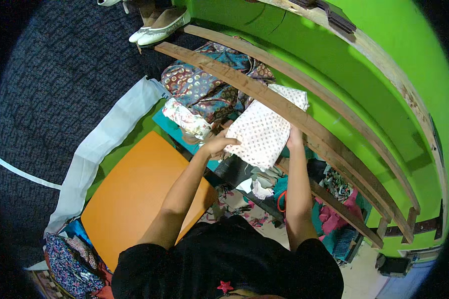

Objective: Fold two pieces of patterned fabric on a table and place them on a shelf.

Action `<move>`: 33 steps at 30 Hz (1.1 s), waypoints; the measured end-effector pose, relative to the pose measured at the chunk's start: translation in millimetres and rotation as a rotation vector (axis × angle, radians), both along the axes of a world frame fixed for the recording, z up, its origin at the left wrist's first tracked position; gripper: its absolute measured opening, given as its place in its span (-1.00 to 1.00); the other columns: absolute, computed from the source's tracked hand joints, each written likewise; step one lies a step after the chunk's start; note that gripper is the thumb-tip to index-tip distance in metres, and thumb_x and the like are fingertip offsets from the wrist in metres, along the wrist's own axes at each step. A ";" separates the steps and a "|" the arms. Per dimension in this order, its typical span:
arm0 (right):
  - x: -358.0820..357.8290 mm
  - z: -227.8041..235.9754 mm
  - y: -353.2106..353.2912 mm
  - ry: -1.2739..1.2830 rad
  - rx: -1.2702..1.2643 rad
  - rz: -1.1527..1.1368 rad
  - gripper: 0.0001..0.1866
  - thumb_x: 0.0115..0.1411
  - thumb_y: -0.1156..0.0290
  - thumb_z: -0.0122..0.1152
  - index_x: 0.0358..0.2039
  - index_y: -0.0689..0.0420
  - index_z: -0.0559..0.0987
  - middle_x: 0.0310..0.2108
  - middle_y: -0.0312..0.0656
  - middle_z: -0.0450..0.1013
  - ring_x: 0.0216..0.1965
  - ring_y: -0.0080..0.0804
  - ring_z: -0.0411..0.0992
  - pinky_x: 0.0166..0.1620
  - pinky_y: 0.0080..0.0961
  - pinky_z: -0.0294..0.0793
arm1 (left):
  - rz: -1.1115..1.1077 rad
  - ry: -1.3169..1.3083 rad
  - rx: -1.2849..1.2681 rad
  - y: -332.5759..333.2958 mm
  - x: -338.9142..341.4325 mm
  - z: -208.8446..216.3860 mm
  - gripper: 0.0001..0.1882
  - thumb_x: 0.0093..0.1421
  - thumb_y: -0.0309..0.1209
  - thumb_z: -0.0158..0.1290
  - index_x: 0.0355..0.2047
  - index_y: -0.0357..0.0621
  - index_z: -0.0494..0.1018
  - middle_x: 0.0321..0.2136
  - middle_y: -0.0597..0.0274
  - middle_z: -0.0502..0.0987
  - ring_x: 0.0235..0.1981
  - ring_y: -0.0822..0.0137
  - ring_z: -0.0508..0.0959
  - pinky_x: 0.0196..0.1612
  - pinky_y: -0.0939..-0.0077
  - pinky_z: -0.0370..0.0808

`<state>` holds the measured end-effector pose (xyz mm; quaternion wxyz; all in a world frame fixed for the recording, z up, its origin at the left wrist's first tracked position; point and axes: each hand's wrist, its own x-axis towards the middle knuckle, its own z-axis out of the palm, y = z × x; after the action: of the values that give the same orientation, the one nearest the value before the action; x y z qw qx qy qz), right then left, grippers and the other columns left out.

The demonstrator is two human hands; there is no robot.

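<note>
A folded white cloth with a small dark print (261, 133) stretches between my two hands, its far part passing beneath a wooden rail. My left hand (218, 144) pinches its left edge, with the thumb on top and the other fingers partly hidden. At the opposite edge, my right hand (295, 137) is closed on the cloth; most of its fingers are out of sight behind it. Just beyond my left hand lies a rolled white floral cloth (186, 118). A heap of shiny patterned fabric (199, 89) rises behind that.
Long wooden rails (224, 72) slope across the far right, before a green wall (304, 60). An orange board (139, 184) stands at my left. White shoes (162, 27) sit at the far end. Fabric scraps (262, 187) and a pink cloth (339, 217) lie below the rails.
</note>
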<state>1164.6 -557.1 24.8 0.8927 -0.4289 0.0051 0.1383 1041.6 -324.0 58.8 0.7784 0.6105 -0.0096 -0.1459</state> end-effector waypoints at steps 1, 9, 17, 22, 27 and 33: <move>3.4 -4.4 2.8 0.004 0.003 -0.002 -0.56 0.07 0.30 -0.02 -0.07 0.26 0.25 -0.13 -0.14 0.30 -0.16 -0.38 0.32 -0.12 -0.48 0.33 | 0.038 0.035 -0.039 -0.5 1.3 0.1 -0.45 -0.05 -0.42 0.02 -0.03 -0.26 0.14 -0.18 0.29 0.36 -0.26 0.51 0.39 -0.34 0.59 0.41; 16.0 -20.5 29.8 0.111 -0.517 -0.152 -0.46 -0.01 0.41 0.10 -0.01 0.15 0.16 -0.12 -0.12 0.24 -0.17 -0.30 0.28 -0.23 -0.41 0.36 | 0.343 0.306 -0.132 13.2 22.9 -55.6 -0.58 -0.01 -0.41 0.04 -0.20 -0.29 0.13 -0.43 0.13 0.29 -0.52 0.32 0.40 -0.49 0.46 0.51; 23.9 -20.8 49.9 -0.024 -0.837 0.027 -0.15 -0.03 0.10 0.10 0.14 0.11 -0.13 0.13 -0.05 -0.11 0.07 -0.27 0.01 -0.04 -0.34 0.18 | 0.626 0.233 -0.172 6.3 -2.5 -55.1 -0.56 0.00 -0.54 -0.03 -0.08 -0.19 0.15 -0.42 0.13 0.37 -0.56 0.37 0.42 -0.58 0.50 0.45; 37.2 -36.2 42.5 -0.102 -0.685 0.058 -0.18 -0.05 0.16 0.12 0.12 0.19 -0.07 0.11 -0.02 -0.06 0.11 -0.29 -0.04 0.01 -0.37 0.11 | 0.601 0.106 -0.172 15.5 0.9 -80.5 -0.57 0.02 -0.51 -0.03 -0.10 -0.26 0.11 -0.44 0.08 0.35 -0.58 0.33 0.42 -0.56 0.47 0.46; 22.5 -45.4 40.1 -0.208 -0.649 -0.203 -0.38 -0.21 0.47 0.19 -0.07 0.28 0.24 -0.06 -0.08 0.21 -0.06 -0.29 0.19 -0.03 -0.52 0.13 | 0.557 0.263 -0.165 5.8 -3.5 -74.4 -0.43 -0.02 -0.42 0.06 -0.15 -0.35 -0.06 -0.43 -0.01 0.32 -0.52 0.24 0.44 -0.53 0.45 0.47; 16.4 -33.6 46.3 -0.204 -0.986 -0.319 -0.32 -0.16 0.49 0.18 0.00 0.30 0.13 -0.02 0.01 0.16 -0.04 -0.25 0.18 -0.02 -0.48 0.15 | 0.637 0.134 0.011 5.5 -2.4 -90.3 -0.62 -0.04 -0.43 0.08 -0.37 -0.38 0.11 -0.65 0.06 0.37 -0.70 0.32 0.46 -0.73 0.54 0.39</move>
<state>1181.0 -510.8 -8.7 0.5910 -0.8030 0.0478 -0.0604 1039.1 -318.6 -31.6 0.7806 0.5759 0.2341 0.0651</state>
